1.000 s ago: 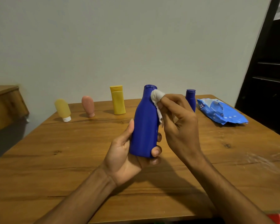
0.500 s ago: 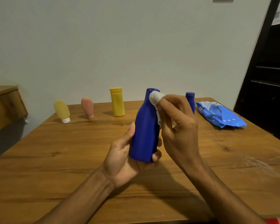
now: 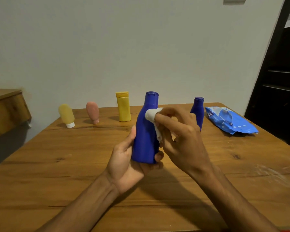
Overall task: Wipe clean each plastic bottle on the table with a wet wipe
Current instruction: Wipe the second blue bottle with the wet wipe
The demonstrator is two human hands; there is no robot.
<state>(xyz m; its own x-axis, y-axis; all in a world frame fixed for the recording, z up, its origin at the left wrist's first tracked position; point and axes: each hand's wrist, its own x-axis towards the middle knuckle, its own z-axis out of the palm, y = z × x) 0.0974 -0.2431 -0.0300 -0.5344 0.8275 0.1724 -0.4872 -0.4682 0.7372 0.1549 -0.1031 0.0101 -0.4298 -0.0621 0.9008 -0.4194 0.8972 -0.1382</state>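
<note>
Head view, described from near to far. In the lower centre of the frame, a large dark-blue plastic bottle (image 3: 145,131) with a flip cap is held upright above the brown wooden table (image 3: 57,164). It is gripped about its lower body by the left hand (image 3: 124,164), with the thumb laid up the left flank and the fingertips curled round the base on the right. Just right of it, a crumpled white wet wipe (image 3: 151,114) is pinched in the curled fingers of the right hand (image 3: 182,139) and pressed against the bottle's shoulder, below the neck. The step in hand is judged to be the wiping of this bottle's upper body. The cap and the lower body under the left hand are presumably yet to be covered.

Along the far edge of the table, four further bottles are set in the middle band of the frame. From left to right:

- a pale-yellow squeeze tube (image 3: 66,115), tilted on its white cap
- a pink squeeze tube (image 3: 92,113), standing on its cap
- an upright yellow flat-sided plastic bottle (image 3: 123,108)
- a smaller dark-blue plastic bottle (image 3: 197,111), partly hidden behind the right hand

Whether any of these has been wiped cannot be told. The task is therefore judged to be partway at most, with one of five bottles in work.

At the right, a crinkled blue wet-wipe packet (image 3: 228,121) lies flat. White print is seen on it but cannot be read. No label or brand is visible on any bottle.
</note>
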